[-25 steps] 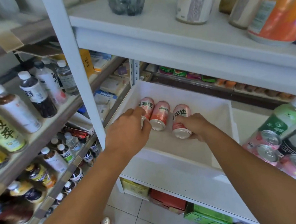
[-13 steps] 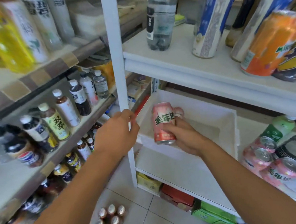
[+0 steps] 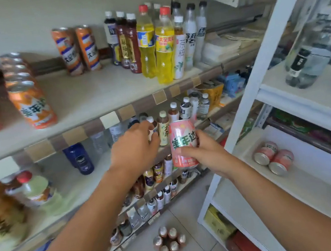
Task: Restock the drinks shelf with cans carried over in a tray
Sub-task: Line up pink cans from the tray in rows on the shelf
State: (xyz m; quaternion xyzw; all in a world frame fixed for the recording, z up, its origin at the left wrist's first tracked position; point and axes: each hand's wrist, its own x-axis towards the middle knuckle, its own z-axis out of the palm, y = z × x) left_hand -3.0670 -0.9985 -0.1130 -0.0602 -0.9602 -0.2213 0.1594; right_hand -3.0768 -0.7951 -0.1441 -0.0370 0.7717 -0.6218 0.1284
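Shop aisle, shelf ahead-left. My right hand grips pink can upright, mid-air. Left hand loosely curled, empty. Two cans left in tray. Set down flat, label out, beside orange can.

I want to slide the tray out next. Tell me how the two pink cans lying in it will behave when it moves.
The two pink cans lie on their sides in the white tray, so they will probably roll or knock together when it shifts. They look sealed, hence likely full and fairly heavy. Smooth metal may slip in a loose grip.
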